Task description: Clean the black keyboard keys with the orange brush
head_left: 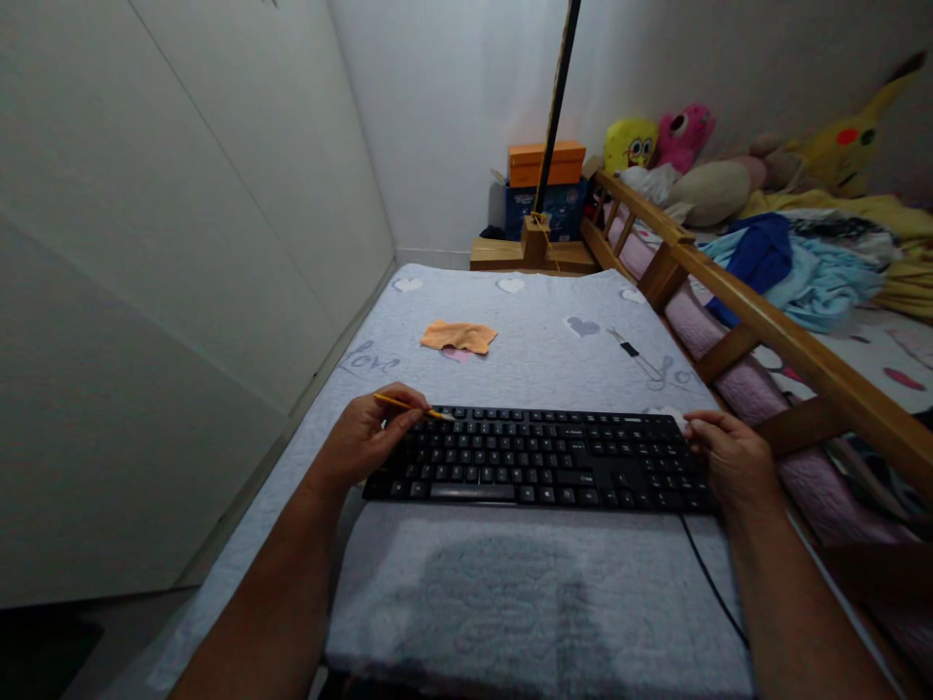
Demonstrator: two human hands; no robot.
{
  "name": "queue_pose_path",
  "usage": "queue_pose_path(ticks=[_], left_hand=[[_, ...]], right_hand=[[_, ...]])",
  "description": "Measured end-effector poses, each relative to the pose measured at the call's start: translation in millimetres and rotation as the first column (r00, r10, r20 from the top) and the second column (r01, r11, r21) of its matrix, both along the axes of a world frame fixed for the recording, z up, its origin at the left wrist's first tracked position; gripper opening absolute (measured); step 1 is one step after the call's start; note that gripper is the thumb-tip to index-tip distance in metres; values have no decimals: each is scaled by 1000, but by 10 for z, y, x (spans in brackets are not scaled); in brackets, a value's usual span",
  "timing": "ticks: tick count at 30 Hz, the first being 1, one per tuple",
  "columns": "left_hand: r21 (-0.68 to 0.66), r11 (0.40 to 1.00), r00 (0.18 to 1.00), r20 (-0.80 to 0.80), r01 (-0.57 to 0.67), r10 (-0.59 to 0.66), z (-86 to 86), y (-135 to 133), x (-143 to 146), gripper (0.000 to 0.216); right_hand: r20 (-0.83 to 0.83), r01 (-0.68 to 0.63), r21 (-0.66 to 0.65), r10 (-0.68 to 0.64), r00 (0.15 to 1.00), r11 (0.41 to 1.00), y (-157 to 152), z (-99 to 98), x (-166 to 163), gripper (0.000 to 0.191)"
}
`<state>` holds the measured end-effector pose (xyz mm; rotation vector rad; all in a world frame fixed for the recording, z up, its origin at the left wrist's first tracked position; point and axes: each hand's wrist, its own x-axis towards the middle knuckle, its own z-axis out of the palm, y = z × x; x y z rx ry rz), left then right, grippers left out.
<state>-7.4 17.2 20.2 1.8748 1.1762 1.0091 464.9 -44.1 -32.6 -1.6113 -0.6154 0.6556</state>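
A black keyboard [502,457] lies across the bed sheet in front of me, its cable running off from the near right side. My left hand [379,433] is closed in a pinch around a small brush [408,403] with a yellow handle. The pale bristles point right and meet the keys of the upper left rows. At the keyboard's right end, my right hand [733,457] has its fingers curled on the edge; the underside of that grip is hidden.
Beyond the keyboard lie an orange cloth [459,337] and a thin tool with a black middle and wire-like ends [630,349]. A wooden bed rail [787,292] runs along the right, with clothes and plush toys behind it. An orange box [546,163] stands at the back.
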Motion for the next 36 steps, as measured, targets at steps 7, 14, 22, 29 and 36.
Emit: queue_pose_path(ticks=[7, 14, 22, 29, 36], left_hand=[[98, 992, 987, -131, -81, 94, 56, -3, -74, 19], [177, 971, 955, -222, -158, 196, 62, -10, -139, 22], [283, 924, 920, -223, -256, 323, 72, -38, -197, 14], [378, 817, 862, -88, -435, 500, 4, -52, -167, 11], [247, 825, 852, 2, -508, 523, -80, -35, -51, 15]], right_hand=[[4, -3, 3, 3, 1000, 1000, 0, 12, -5, 22], [19, -21, 7, 21, 1000, 1000, -4, 10, -2, 21], [12, -12, 0, 12, 1000, 1000, -6, 10, -3, 24], [31, -16, 4, 16, 999, 1000, -9, -28, 24, 22], [19, -24, 17, 24, 1000, 1000, -12, -45, 38, 21]])
